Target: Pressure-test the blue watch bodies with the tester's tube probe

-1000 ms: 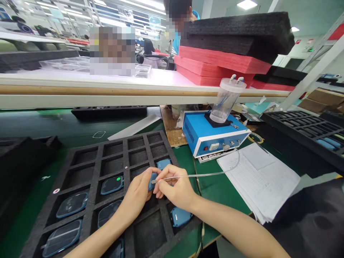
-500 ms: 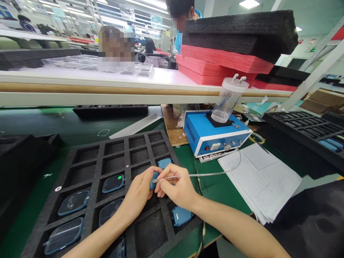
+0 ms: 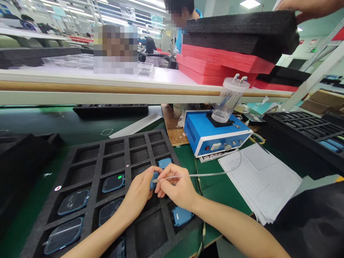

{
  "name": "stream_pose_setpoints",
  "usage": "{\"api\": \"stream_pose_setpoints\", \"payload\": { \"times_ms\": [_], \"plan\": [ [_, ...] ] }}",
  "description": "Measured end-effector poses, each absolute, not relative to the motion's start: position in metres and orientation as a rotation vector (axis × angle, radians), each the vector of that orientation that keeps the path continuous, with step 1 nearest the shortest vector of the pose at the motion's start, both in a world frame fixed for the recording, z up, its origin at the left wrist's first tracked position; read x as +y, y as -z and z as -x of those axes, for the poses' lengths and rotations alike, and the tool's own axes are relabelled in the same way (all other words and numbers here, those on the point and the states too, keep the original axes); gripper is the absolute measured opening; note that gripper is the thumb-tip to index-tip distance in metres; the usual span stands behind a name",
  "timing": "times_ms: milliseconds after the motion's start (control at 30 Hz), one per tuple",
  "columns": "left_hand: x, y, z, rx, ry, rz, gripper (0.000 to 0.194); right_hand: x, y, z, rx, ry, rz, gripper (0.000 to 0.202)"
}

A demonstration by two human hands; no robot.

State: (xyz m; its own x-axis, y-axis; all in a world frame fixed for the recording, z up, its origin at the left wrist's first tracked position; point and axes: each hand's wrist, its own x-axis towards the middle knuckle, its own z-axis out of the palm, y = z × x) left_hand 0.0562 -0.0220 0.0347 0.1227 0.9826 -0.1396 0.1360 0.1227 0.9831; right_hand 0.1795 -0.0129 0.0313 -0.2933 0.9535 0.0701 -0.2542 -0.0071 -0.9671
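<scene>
Over the black foam tray [image 3: 100,157], my left hand [image 3: 140,186] grips a small blue case [image 3: 154,179]. My right hand [image 3: 176,184] pinches the end of a thin clear tube [image 3: 206,175], whose tip meets the case. The tube curves back to the front of a blue machine [image 3: 217,134]. Watch-like pieces with dark glass [image 3: 73,202] lie in tray pockets at the left, one with a green dot [image 3: 113,183]. Blue cases sit in pockets on the right side, one [image 3: 182,216] below my right hand and one [image 3: 164,163] above it.
A clear cylinder [image 3: 228,102] stands on the machine. Written sheets [image 3: 260,179] lie right of it. Red and black foam blocks [image 3: 223,61] are stacked on the shelf [image 3: 161,77]. Another foam tray [image 3: 306,125] is at the right. People are across the shelf; a person's hand [image 3: 311,9] touches the stack.
Another person's hand has come in at the upper right, onto the top black foam. A person behind the shelf has shifted slightly. My hands look unmoved.
</scene>
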Motion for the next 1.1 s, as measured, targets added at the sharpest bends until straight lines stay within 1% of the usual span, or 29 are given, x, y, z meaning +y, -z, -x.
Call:
{"api": "stream_pose_setpoints", "payload": {
  "times_ms": [600, 833, 1100],
  "plan": [
    [-0.0213, -0.0354, -0.0566, 1.276, -0.937, -1.271, 0.048, -0.0124, -0.0302, -0.1794, -1.232, -1.527, 0.822, 0.006],
    [-0.021, -0.0335, -0.0547, 1.282, -0.928, -1.298, 0.042, -0.0129, -0.0321, -0.1796, -1.241, -1.526, 0.831, 0.005],
    [-0.0205, -0.0338, -0.055, 1.263, -0.93, -1.32, 0.042, -0.0122, -0.0309, -0.1791, -1.237, -1.526, 0.833, 0.006]
  ]
}}
